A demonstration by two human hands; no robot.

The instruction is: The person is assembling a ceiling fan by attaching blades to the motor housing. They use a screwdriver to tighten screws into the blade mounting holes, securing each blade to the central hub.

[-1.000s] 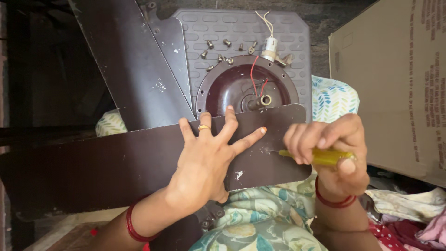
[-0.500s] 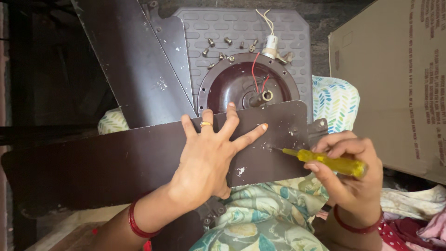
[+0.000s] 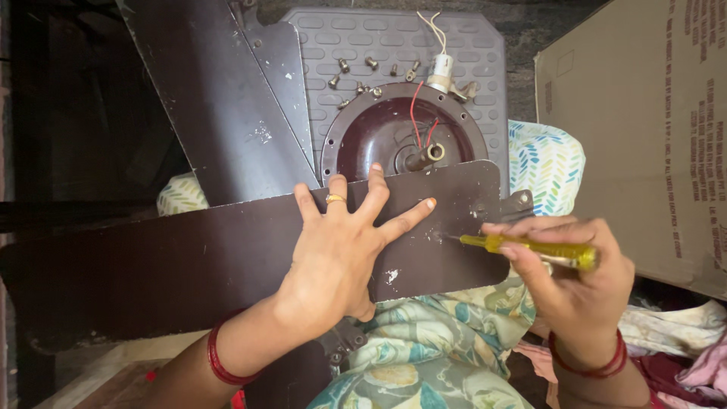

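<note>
My left hand (image 3: 337,257) lies spread flat on the dark brown fan blade (image 3: 189,257) across my lap, pinning it just below the round motor housing (image 3: 379,136). My right hand (image 3: 575,273) is closed around a yellow screwdriver (image 3: 530,248), tip touching the blade's end. I judge I'm working a screw there; next calls for seating the tip squarely and turning without slipping.

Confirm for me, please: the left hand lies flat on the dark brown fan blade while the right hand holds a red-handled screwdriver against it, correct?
Not quite. The head view shows the screwdriver in the right hand has a yellow handle, not red. The left hand does lie flat on the dark brown fan blade.
</note>
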